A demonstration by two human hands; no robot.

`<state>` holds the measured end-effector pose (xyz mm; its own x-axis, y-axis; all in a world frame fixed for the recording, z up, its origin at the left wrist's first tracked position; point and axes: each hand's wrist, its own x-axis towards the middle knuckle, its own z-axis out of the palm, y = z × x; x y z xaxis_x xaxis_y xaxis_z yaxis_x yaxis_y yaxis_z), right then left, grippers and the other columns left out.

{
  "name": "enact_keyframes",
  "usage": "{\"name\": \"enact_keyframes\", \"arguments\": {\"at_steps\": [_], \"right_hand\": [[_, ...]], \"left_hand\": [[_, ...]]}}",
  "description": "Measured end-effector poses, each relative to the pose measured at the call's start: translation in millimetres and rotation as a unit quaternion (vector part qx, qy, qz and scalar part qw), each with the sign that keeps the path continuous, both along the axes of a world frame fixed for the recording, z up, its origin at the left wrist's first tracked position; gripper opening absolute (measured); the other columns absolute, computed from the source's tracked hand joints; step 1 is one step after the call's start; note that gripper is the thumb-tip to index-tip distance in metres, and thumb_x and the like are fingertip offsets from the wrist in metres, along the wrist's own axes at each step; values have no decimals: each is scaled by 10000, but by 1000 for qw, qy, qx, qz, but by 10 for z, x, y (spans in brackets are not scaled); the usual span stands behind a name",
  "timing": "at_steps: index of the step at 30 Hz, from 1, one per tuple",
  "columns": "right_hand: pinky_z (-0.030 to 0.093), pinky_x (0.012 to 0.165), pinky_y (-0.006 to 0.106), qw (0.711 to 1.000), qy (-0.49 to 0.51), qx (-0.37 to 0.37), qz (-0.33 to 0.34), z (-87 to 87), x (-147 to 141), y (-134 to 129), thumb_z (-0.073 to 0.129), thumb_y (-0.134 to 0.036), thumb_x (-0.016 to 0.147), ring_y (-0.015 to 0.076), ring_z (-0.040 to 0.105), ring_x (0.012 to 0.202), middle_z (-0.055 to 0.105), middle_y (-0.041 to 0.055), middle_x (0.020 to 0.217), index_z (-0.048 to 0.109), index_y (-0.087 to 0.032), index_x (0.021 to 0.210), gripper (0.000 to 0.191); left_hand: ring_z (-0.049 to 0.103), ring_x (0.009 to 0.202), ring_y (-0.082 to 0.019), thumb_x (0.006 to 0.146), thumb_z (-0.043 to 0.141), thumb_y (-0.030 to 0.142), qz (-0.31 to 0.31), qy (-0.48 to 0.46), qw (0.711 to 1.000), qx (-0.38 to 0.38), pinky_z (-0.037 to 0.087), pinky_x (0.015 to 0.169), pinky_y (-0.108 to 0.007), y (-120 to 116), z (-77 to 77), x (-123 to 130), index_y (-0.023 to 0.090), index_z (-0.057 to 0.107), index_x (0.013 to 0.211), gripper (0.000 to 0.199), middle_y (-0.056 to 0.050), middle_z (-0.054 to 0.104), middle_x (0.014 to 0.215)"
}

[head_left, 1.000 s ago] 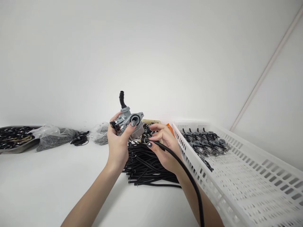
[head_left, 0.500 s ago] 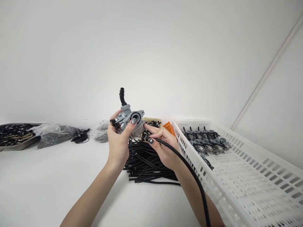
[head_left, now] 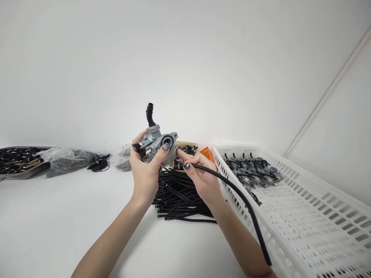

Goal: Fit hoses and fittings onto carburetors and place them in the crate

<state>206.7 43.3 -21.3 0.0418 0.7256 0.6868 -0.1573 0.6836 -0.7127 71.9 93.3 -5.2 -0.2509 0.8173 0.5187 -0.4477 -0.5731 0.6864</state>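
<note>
A grey metal carburetor (head_left: 155,141) with a bent black rubber elbow (head_left: 150,114) pointing up is held in my left hand (head_left: 147,170), the thumb across its round opening. My right hand (head_left: 204,175) pinches a black hose (head_left: 240,195) near one end, against the underside of the carburetor. That hose end is partly hidden by my fingers, so I cannot tell how it sits there. The rest of the hose curves down over my right forearm to a free end. Below my hands lies a pile of black hoses (head_left: 182,197) on the white table (head_left: 58,224).
On the right, a white perforated crate (head_left: 290,231) holds several carburetors (head_left: 252,172). Behind my hands are a cream tray (head_left: 195,146) of small parts and an orange basket (head_left: 206,153). Bags of small parts (head_left: 68,162) and a metal tray (head_left: 31,173) stand at left.
The hose's far part has swung right and its free end now shows. Both hands and the carburetor have shifted slightly, still held close together.
</note>
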Motion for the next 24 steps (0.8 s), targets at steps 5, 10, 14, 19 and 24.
{"name": "enact_keyframes", "arguments": {"at_steps": [5,10,14,19,24], "right_hand": [[515,1152,486,1000,14,-21,8,6,-10,-12,756,-356,927,280,655,1306,722,140,1314,607,-243,789,232],[518,1152,483,1000,20,-21,6,-10,-5,3,759,-353,924,275,670,1289,733,121,1301,604,-247,795,228],[524,1144,493,999,27,-25,4,-30,-4,12,766,-368,916,289,667,1291,733,125,1304,590,-245,787,251],[495,1170,468,1000,-25,-4,4,-37,13,-53,735,-310,944,267,606,1366,695,132,1376,654,-231,851,147],[434,1217,479,998,-65,17,-15,-58,-2,-113,750,-250,925,253,559,1415,635,115,1464,636,-244,859,132]], "left_hand": [[666,1203,-302,653,940,473,4,6,1000,11,545,1050,-461,0,-21,0,236,628,1287,745,-109,698,1281],[668,1192,-280,658,938,475,4,12,1000,17,562,1005,-391,-7,-23,19,238,629,1273,729,-94,696,1282],[679,1163,-256,656,946,449,13,9,1000,26,566,977,-348,-6,-25,26,239,637,1263,713,-82,707,1253],[684,1155,-284,693,918,466,14,19,1000,21,572,993,-407,-6,-30,6,234,631,1294,705,-100,712,1247],[677,1183,-292,736,895,448,31,23,999,21,557,1036,-443,-8,-51,-1,243,628,1318,673,-103,707,1254]]}}
